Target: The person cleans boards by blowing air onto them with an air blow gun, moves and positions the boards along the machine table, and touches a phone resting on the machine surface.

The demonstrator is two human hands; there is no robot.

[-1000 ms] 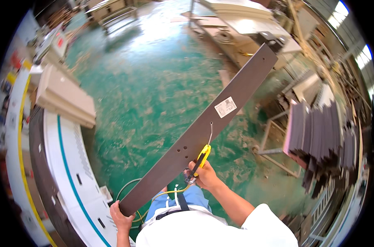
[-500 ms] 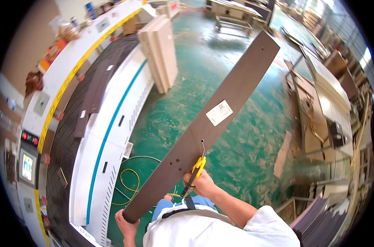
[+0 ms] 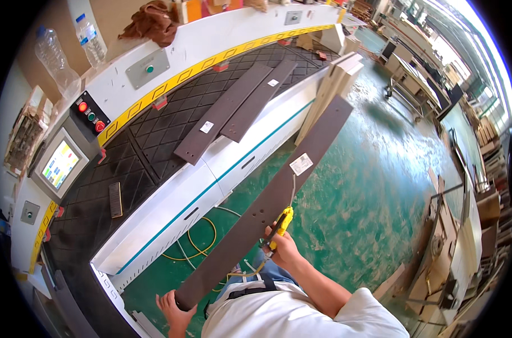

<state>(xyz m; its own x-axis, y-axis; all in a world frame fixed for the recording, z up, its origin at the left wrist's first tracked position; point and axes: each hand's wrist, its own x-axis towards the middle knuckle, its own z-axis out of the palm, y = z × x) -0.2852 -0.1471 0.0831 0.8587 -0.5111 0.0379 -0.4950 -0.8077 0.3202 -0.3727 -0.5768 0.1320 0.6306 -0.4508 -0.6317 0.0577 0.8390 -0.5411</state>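
Observation:
A long dark brown panel (image 3: pixel 237 236) with drilled holes and a white label (image 3: pixel 301 164) slants across the view, up and away to the right. My left hand (image 3: pixel 175 311) grips its near end, fingers bent over the corner. A yellow air blow gun (image 3: pixel 283 221) is in my closed right hand (image 3: pixel 282 248), beside the panel's right edge. Its thin metal nozzle points up over the panel, with the tip just below the label. A yellow hose trails from the gun near my waist.
On the left stands a white machine (image 3: pixel 171 225) with a black bed holding two brown panels (image 3: pixel 225 110) and a small flat dark object (image 3: pixel 115 200). A screen (image 3: pixel 60 163) and buttons are at far left. Pale boards (image 3: pixel 329 93) lean at the machine's far end. Racks line the right.
My view has swung left, bringing more of the machine into sight. The nozzle tip has moved from a hole in the panel up toward the label. Both hands keep their holds.

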